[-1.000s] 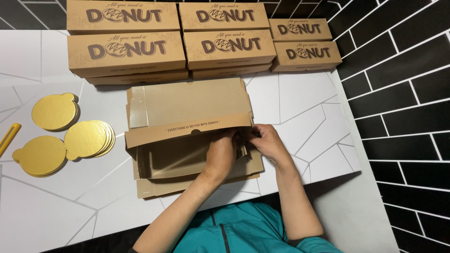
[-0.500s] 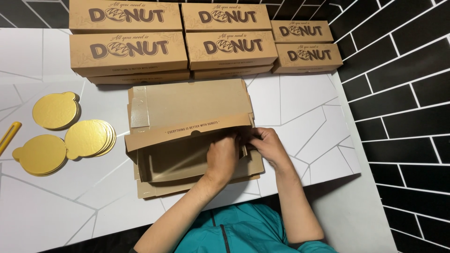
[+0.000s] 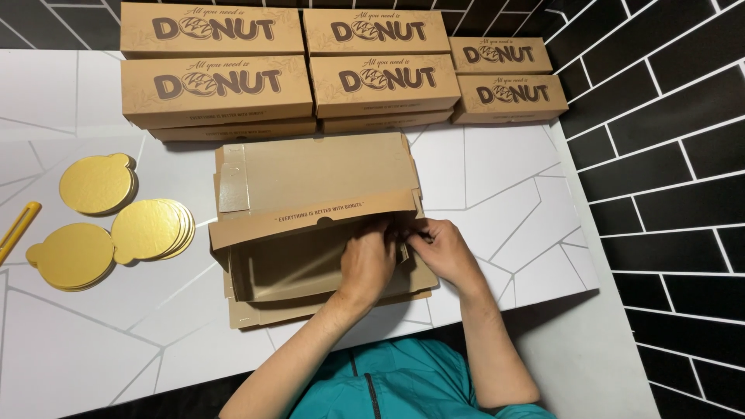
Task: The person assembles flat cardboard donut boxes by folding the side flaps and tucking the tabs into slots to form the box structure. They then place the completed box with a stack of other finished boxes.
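Observation:
A half-folded brown cardboard box (image 3: 310,233) lies open on the white table (image 3: 93,341) in front of me, its lid flap raised toward the back. My left hand (image 3: 366,260) presses on the box's right end, fingers curled over a side flap. Just to its right, my right hand (image 3: 438,247) pinches the same right-end flap at the box's corner. Both hands touch the cardboard, and the fingertips are partly hidden by the fold. More flat cardboard lies stacked under the box.
Stacks of closed brown printed boxes (image 3: 217,85) line the back of the table. Gold round cake boards (image 3: 143,230) lie in piles at the left, with a yellow tool (image 3: 17,231) at the far left edge. A black tiled wall (image 3: 667,194) rises on the right.
Both hands stay at the box's right end with only slight finger shifts; the box has hardly moved.

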